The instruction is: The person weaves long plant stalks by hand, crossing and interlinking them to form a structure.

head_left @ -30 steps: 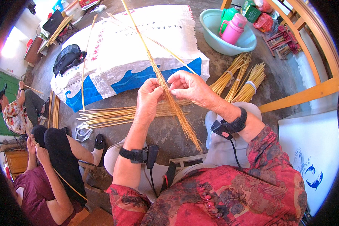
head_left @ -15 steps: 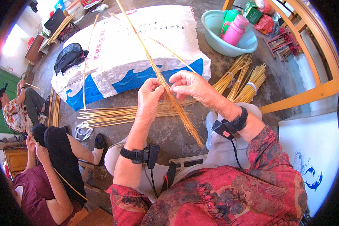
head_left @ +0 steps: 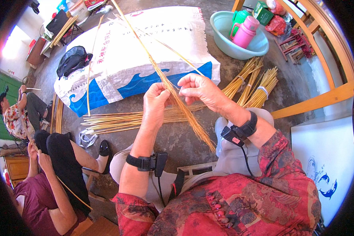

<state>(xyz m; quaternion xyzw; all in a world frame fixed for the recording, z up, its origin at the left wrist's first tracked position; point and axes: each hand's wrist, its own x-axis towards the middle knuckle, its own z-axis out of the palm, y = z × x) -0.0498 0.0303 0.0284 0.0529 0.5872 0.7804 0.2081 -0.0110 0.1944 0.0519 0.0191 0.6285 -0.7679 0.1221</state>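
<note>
My left hand pinches a long straw-coloured stalk of broomcorn just where its stem fans out into a reddish, feathery head. The bare stem slants away up and to the left, while the bristly tip hangs toward my knees. At the other side of the head is my right hand, its fingers curled in and thumb drawn close; whatever lies between them is too small to make out. Beneath my hands, a loose pile of broomcorn stalks lies on the floor.
Ahead lies a large white-and-blue woven sheet with a black bag and single stalks on it. Tied stalk bundles, a blue basin with flasks and a wooden frame stand right. Two people sit at left, handling stalks.
The broomcorn stalk has swung slightly, its far stem shifting left and its bristly tip right and nearer. My hands have barely moved; the right fingers have drawn in a little.
</note>
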